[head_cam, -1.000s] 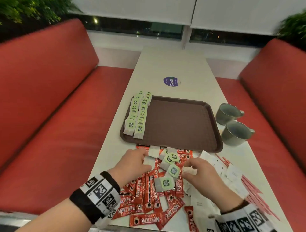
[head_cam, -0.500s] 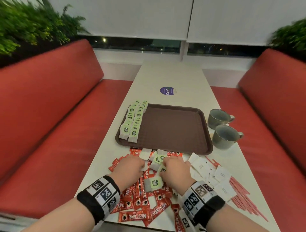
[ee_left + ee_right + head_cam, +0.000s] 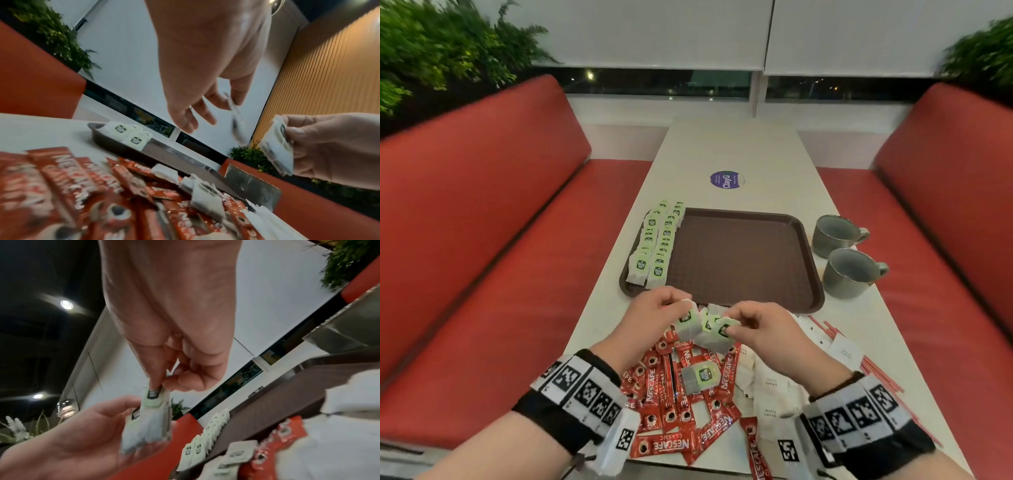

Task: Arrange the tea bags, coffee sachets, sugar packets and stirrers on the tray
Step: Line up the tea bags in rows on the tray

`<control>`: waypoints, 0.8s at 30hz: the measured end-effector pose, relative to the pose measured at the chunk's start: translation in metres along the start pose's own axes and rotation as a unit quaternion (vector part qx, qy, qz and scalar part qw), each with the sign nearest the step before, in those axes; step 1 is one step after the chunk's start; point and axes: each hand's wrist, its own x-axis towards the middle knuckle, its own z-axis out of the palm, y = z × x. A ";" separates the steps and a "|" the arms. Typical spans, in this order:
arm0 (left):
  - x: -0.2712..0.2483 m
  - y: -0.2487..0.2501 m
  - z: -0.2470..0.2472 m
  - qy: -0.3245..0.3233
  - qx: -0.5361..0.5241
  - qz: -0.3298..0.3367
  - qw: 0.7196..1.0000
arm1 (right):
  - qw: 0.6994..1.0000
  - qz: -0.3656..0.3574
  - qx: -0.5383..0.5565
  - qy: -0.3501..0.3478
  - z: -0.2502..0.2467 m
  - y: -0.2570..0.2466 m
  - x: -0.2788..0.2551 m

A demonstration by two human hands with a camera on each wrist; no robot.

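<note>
Red coffee sachets (image 3: 671,394) printed "NESCAFE CLASSIC" lie heaped on the counter (image 3: 732,150) before the brown tray (image 3: 743,260). White sugar packets (image 3: 770,387) read "WHITE SUGAR". A round sticker (image 3: 726,179) reads "ClayG". Left hand (image 3: 650,315) pinches one tea bag (image 3: 685,323); right hand (image 3: 760,329) pinches several tea bags (image 3: 717,334). Two rows of tea bags (image 3: 654,250) line the tray's left edge. Two grey mugs (image 3: 842,253) stand right of the tray.

1. "NESCAFE CLASSIC" in white, printed on red coffee sachets (image 3: 667,445) heaped on table (image 3: 739,147).
2. "ClayG" on round purple sticker (image 3: 726,179) beyond tray.
3. "WHITE SUGAR", small, on white sugar packets (image 3: 770,411).
4. Tea bag tags' print too small to read.
</note>
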 end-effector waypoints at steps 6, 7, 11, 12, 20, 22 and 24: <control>0.005 0.012 0.021 -0.158 -0.252 -0.167 0.940 | 0.999 -0.001 0.041 0.002 0.020 -0.010 0.016; 0.004 0.013 0.021 -0.178 -0.272 -0.189 0.926 | 0.999 0.005 0.037 0.018 0.023 -0.009 0.019; -0.001 0.004 0.014 -0.255 -0.279 -0.220 0.899 | 0.997 0.017 0.039 0.057 0.033 -0.004 0.026; -0.002 -0.002 0.011 -0.256 -0.273 -0.215 0.902 | 0.997 0.018 0.028 0.067 0.035 -0.002 0.026; -0.007 -0.034 -0.005 -0.112 -0.251 -0.227 0.934 | 0.926 -0.003 -0.359 -0.114 0.052 0.016 0.004; -0.008 -0.037 -0.007 -0.104 -0.236 -0.217 0.941 | 0.909 -0.006 -0.401 -0.113 0.056 0.017 0.004; -0.010 -0.037 -0.005 -0.107 -0.218 -0.210 0.947 | 0.908 -0.009 -0.407 -0.098 0.058 0.018 0.006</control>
